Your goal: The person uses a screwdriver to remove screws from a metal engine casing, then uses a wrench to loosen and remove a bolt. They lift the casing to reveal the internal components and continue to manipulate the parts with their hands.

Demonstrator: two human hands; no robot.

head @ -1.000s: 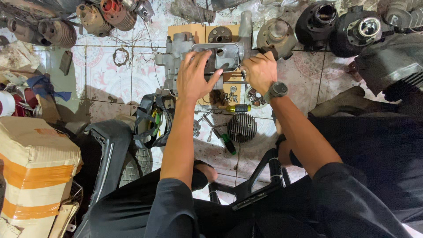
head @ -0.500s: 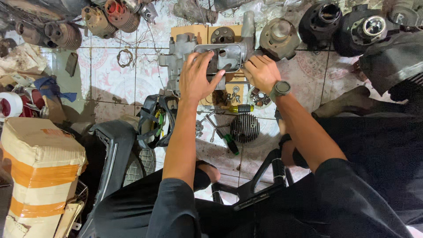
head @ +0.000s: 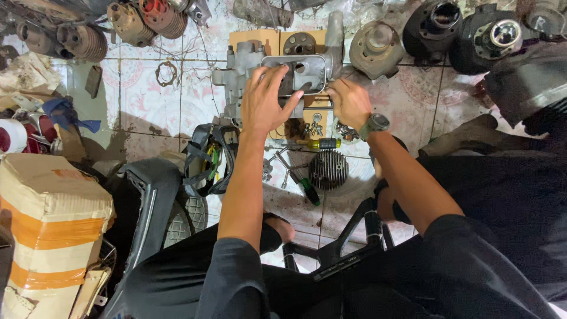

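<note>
Gripping: left hand (head: 266, 106) spread wide over the grey engine casing (head: 289, 74), fingers across its open rectangular frame.
Right hand: right hand (head: 349, 101) closed at the casing's right edge; whether it pinches a part or tool there cannot be told.
Casing place: on the tiled floor (head: 147, 100), in front of the wooden blocks (head: 254, 38).
Nearby: finned cylinder head (head: 328, 169) and screwdriver (head: 304, 186) lie nearer the person than the casing.
Handling: cast metal, likely heavy, stiff, maybe oily; best held by frame edges.
</note>
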